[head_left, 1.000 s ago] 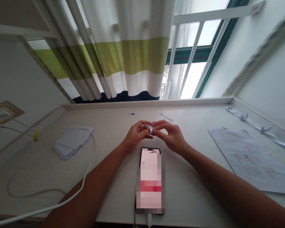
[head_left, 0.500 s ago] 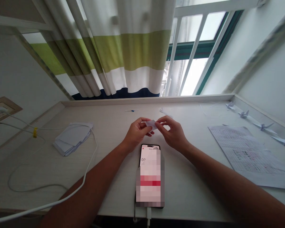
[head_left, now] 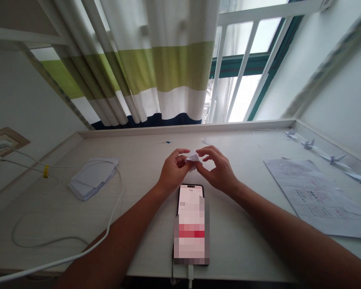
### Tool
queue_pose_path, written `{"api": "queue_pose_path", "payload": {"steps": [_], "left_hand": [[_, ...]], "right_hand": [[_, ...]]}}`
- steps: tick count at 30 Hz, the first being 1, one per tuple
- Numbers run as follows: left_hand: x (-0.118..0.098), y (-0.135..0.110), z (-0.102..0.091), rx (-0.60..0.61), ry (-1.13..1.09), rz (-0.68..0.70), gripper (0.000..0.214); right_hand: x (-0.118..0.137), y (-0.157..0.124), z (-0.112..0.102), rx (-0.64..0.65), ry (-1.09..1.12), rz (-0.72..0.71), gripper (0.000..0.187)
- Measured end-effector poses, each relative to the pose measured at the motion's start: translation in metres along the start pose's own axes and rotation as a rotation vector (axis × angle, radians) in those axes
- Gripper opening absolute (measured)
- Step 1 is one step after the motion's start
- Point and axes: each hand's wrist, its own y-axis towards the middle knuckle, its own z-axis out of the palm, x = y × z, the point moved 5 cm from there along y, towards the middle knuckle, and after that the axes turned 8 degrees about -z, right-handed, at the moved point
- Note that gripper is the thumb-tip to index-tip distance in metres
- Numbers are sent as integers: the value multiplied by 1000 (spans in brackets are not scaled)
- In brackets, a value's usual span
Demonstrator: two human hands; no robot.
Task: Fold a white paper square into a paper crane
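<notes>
Holding one folded paper (head_left: pixel 193 157) between two hands (head_left: pixel 175 170).

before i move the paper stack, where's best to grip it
Probably pinch the near corner of the paper stack, coming from the person's side: it lies flat, and the white cable passes over its far part, leaving the near corner uncovered.

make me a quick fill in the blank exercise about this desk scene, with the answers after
1. The left hand and right hand hold a small folded paper coloured ____.
2. The stack of papers lies on the ____ side of the desk.
3. Along the desk's right edge, the folded paper figures in view number ____.
4. The band across the curtain's middle is ____.

Missing words: white; left; four; green.
</notes>
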Motion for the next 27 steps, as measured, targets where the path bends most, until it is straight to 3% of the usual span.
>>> {"api": "queue_pose_path", "payload": {"steps": [6,10,17,23,27], "left_hand": [[2,-1,3,12,20,-21,36],[3,0,5,36,27,-36,32],[7,2,0,-43,121,19,21],[9,3,2,-31,39,8,23],[5,1,-1,-99,107,22,18]], "right_hand": [[-5,-3,3,60,-62,54,6],[-8,-4,3,40,-66,120,6],[-13,-4,9,104,-51,164,3],[-23,-8,10,57,80,337,10],[-18,-7,7,22,90,289,5]]}}
